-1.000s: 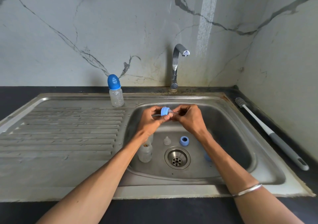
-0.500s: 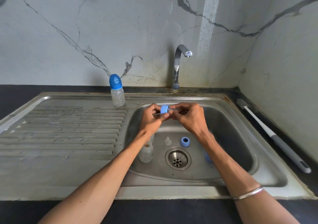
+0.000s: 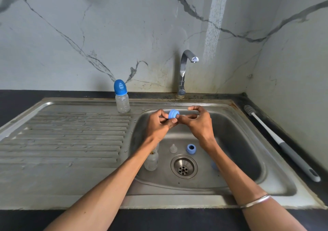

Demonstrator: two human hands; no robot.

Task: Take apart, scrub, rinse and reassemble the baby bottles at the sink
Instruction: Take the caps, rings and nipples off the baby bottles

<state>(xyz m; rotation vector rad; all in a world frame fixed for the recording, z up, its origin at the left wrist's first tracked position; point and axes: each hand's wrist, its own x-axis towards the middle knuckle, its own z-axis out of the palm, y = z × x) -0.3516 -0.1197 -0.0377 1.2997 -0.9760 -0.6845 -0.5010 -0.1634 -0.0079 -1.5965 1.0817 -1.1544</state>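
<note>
- From the head camera, both hands are raised over the sink basin [image 3: 236, 142], presumably so any drips or dropped parts land inside it.
- The left hand [image 3: 159, 124] pinches a blue screw ring [image 3: 173, 114] between thumb and fingers, its opening turned toward the other hand.
- The right hand [image 3: 200, 122] has a finger reaching into the ring from the right while the other fingers curl loosely above it; it looks like it is pushing the teat out of the ring or wiping inside, but I cannot tell whether it grips anything.
- I judge the step to be taking a bottle top apart, since loose parts already lie on the basin floor.
- Count in the basin: one clear teat [image 3: 173, 148] beside one second blue ring [image 3: 191, 148], both just behind the drain [image 3: 184, 166]; one open bottle body [image 3: 151, 160] stands at the left, partly hidden by the forearm; a bluish piece shows beside the right forearm, too hidden to name.
- One capped bottle [image 3: 121, 96] stands upright at the back of the draining board [image 3: 62, 138], apart from the work and seemingly not yet opened.
- That makes two bottles and two rings in sight.
- One bottle brush [image 3: 282, 142] lies on the counter to the right of the sink, within reach for scrubbing.
- One tap [image 3: 184, 71] stands behind the basin; no water runs.
</note>
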